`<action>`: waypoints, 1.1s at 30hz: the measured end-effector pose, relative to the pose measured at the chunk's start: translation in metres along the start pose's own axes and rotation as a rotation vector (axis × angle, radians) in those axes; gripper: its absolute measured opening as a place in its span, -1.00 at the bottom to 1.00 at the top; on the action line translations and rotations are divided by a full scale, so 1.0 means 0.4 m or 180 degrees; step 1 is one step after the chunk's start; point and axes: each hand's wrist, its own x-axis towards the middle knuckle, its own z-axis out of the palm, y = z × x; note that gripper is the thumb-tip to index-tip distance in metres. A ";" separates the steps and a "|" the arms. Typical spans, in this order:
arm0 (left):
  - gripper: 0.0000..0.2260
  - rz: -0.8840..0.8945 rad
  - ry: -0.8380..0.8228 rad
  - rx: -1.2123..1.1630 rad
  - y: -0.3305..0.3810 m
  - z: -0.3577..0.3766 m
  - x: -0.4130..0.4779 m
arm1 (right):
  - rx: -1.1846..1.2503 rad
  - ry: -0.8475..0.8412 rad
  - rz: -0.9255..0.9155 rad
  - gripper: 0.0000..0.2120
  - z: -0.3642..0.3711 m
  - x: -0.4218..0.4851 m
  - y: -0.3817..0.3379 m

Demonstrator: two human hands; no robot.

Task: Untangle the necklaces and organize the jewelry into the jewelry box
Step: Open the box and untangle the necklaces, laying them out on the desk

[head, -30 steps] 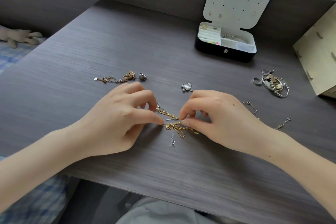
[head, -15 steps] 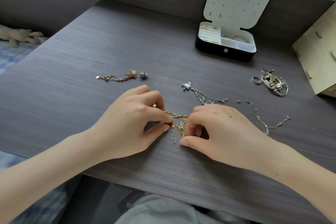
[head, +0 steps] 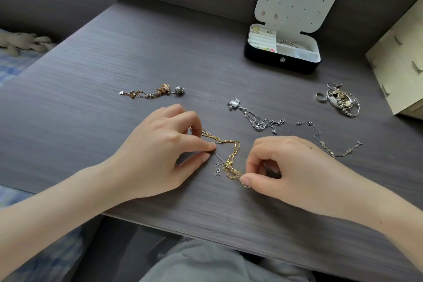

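1. Plainly both hands are at work on the knot in the middle of the frame. The left hand (head: 160, 151) pinches the fine silver chain (head: 220, 160) between thumb and forefinger, right where it meets the gold chain (head: 234, 151). The right hand (head: 290, 167) has its fingers (head: 246, 179) curled in, the thumb gripping the gold chain's lower end.
2. Both chains lie flat on the bench (head: 114, 52) between the hands. The open jewelry box (head: 281, 62) stands at the upper right, well apart from them.
3. Both chains look light and limp. The silver one is hair-thin and would likely kink or snap under a hard tug. The gold one has long links that probably snag. The safest hold is close beside the knot on each side, easing loops open instead of pulling the ends.
4. A pendant necklace (head: 254, 119), a loose chain (head: 327, 144), a rose-gold chain (head: 151, 93) and a jewelry heap (head: 341, 101) wait on the bench.
5. The left hand hides the gold chain's upper end. The knot is too small to count its crossings. Whether the right forefinger meets the thumb cannot be told. The box's contents are mostly too small to identify.
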 end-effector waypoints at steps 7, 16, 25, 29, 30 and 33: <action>-0.78 0.0021 0.0013 0.0016 0.002 -0.001 -0.001 | 0.0407 0.0097 -0.0183 -0.81 -0.021 -0.015 0.023; -0.79 0.0003 -0.0004 0.0037 0.003 -0.001 0.000 | 0.0300 -0.0486 -0.0705 -0.82 -0.027 -0.021 0.043; -0.79 0.0005 0.0056 0.0038 0.014 -0.014 0.010 | -0.0131 0.0551 -0.0614 -0.91 -0.010 0.040 0.045; -0.81 0.0056 0.0068 0.0081 0.026 -0.012 0.024 | -0.0327 0.0491 -0.0622 -0.86 0.002 0.064 0.042; -0.82 0.0048 0.0079 0.0093 0.029 -0.011 0.027 | -0.0381 0.0447 -0.0631 -0.86 0.003 0.068 0.041; -0.84 0.0050 0.0076 0.0037 0.035 -0.005 0.036 | -0.0453 0.0316 -0.0664 -0.87 0.002 0.076 0.044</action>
